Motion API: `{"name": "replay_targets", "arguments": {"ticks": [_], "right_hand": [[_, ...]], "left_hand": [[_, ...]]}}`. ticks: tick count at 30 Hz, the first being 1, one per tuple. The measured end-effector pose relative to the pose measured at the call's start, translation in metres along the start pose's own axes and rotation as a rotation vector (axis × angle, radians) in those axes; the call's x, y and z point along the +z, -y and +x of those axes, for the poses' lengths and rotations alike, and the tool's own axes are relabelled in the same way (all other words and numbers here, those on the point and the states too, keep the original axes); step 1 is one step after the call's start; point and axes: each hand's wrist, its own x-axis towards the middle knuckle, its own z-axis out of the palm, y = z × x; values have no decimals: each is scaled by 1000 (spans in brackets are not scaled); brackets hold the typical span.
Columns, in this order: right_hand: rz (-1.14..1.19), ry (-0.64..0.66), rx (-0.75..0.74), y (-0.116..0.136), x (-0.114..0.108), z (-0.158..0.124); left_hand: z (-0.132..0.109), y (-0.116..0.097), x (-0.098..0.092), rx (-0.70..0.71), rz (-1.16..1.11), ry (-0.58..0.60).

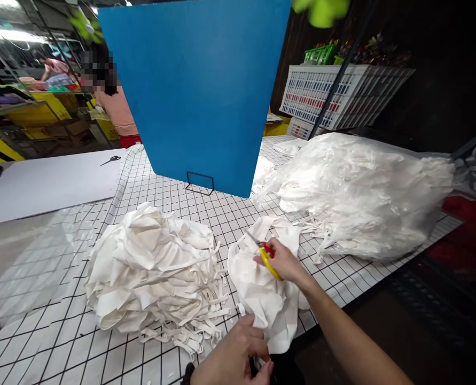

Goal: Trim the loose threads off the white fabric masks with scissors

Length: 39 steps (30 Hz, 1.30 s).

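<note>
A white cloth garment (257, 289) lies crumpled on the table in front of me. My right hand (281, 259) is closed round a pair of scissors (266, 258) with red and yellow handles, held over the garment with the blades pointing away to the upper left. At the garment's near edge, my left hand (238, 350) has its fingers curled, with a bit of the white cloth between them; the exact grip is partly hidden. To the left is a big heap of similar white garments (153, 267), its strap ends and small buckles hanging toward the middle.
A blue board (197, 96) on a wire stand rises behind the garments. At right lies a bulging clear plastic bag (366, 192) of white pieces. Black scissors (111, 160) rest on a white surface at left. White crates (329, 96) stand behind; a person (117, 109) is beyond the board.
</note>
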Motion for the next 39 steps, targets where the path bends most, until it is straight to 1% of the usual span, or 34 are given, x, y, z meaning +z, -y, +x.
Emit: {"name": "replay_targets", "arguments": {"ticks": [2,4,6,9,12,14,16,17,19,21,23,25,27,28,29,30,31,32,33,34,35,36,38,39], "right_hand": [[20,81,-43,12,20,-3],[30,119,-90,23,36,1],[27,148,-126,29,45,10],[13,232,-157,32,50,27],[15,283,-160,32,50,40],[41,272,-152,32,47,46],[88,230,-142,32,39,52],[118,198,-140,31,32,53],[194,112,-146,30,11,55],[280,2,-168,27,-17,51],[357,-113,-200,24,-46,40],[428,-217,-242,21,-71,22],[500,-280,-279,20,-86,-2],[531,-295,-293,21,-89,-15],[554,-302,-303,21,-88,-26],[563,-304,-304,22,-85,-37],[556,-304,-296,22,-79,-46],[542,-304,-281,22,-71,-54],[526,-305,-261,21,-62,-60],[512,-307,-237,19,-52,-64],[503,-307,-212,16,-43,-67],[497,-309,-190,13,-34,-69],[484,-311,-163,6,-21,-72],[469,-310,-154,3,-16,-73]], "left_hand": [[6,1,5,-5,-22,64],[7,2,8,-22,-64,81],[6,3,9,-50,-112,69],[0,5,10,-101,-160,32],[-2,5,10,-126,-179,-43],[0,4,7,-119,-190,-138],[3,5,-3,-115,-208,-252],[4,5,-11,-115,-216,-321],[8,6,-35,-94,-240,-462],[14,5,-68,-21,-291,-582],[29,1,-105,91,-344,-655],[54,-7,-141,196,-298,-703],[90,-14,-171,248,-159,-730],[110,-16,-183,243,-71,-749],[130,-16,-192,201,23,-763],[149,-15,-197,136,101,-754],[163,-13,-199,101,124,-736],[174,-10,-197,68,143,-723],[179,-7,-191,30,136,-707],[178,-4,-180,-13,107,-686],[172,-2,-166,-64,75,-660],[163,-1,-147,-149,-10,-602],[136,0,-101,-235,-102,-485],[122,0,-77,-265,-148,-406]]}}
